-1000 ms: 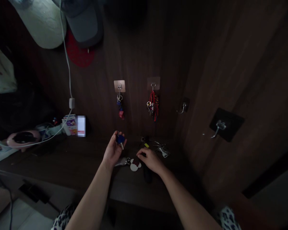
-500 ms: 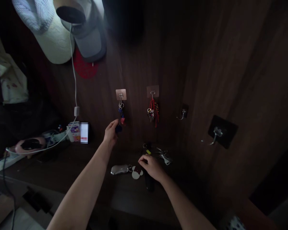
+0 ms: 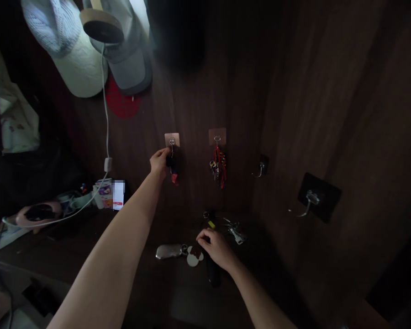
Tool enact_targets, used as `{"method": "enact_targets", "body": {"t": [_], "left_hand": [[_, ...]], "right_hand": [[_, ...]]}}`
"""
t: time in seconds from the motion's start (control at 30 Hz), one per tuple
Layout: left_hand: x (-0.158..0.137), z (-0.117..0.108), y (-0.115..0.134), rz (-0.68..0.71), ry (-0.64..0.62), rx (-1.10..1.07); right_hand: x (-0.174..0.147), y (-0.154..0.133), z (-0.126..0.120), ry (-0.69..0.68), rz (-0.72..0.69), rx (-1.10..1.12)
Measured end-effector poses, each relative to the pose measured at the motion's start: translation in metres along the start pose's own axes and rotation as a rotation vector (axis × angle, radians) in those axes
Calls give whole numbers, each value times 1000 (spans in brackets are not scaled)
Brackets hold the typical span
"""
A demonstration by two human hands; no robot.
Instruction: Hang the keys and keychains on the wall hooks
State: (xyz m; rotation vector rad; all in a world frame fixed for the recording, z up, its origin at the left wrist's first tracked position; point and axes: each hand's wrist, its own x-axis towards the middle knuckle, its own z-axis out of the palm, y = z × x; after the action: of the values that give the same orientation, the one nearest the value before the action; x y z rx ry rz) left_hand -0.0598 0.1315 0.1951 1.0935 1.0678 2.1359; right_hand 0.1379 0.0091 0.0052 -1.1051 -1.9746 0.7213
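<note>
My left hand (image 3: 159,161) is raised to the wall, its thumb and fingertips pinched on the upper part of a keychain (image 3: 174,177) just under a small metal hook (image 3: 172,142). A dark piece and a red charm dangle there. My right hand (image 3: 215,246) rests low over the shelf with fingers curled together; what they hold, if anything, is hidden. Beside it lie a white mouse-head-shaped charm (image 3: 193,260) joined to a silvery oblong fob (image 3: 169,251), a bunch of keys (image 3: 237,235), a yellow tag (image 3: 211,224) and a dark object (image 3: 212,272).
Red cords with keys (image 3: 218,167) hang from a second hook. Two bare hooks (image 3: 260,169) (image 3: 311,197) are fixed farther right. Caps (image 3: 78,68) and a lamp (image 3: 101,25) with a white cable hang upper left. A phone (image 3: 118,194) and small boxes stand on the shelf.
My left hand has moved up along the hanging keychain towards its hook, lifting a dark piece with it. My right hand has stayed about the same place. The view has tilted slightly.
</note>
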Motion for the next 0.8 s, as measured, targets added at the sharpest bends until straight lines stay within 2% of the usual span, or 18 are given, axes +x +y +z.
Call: {"method": "enact_targets", "body": {"t": [0.43,0.8], "left_hand": [[7,5,-5,-80,7,46],[-6,-12,-9,-134,29,115]], "right_hand": [[2,7,2,7,-25,-36],[1,6,2,7,-12,-26]]}}
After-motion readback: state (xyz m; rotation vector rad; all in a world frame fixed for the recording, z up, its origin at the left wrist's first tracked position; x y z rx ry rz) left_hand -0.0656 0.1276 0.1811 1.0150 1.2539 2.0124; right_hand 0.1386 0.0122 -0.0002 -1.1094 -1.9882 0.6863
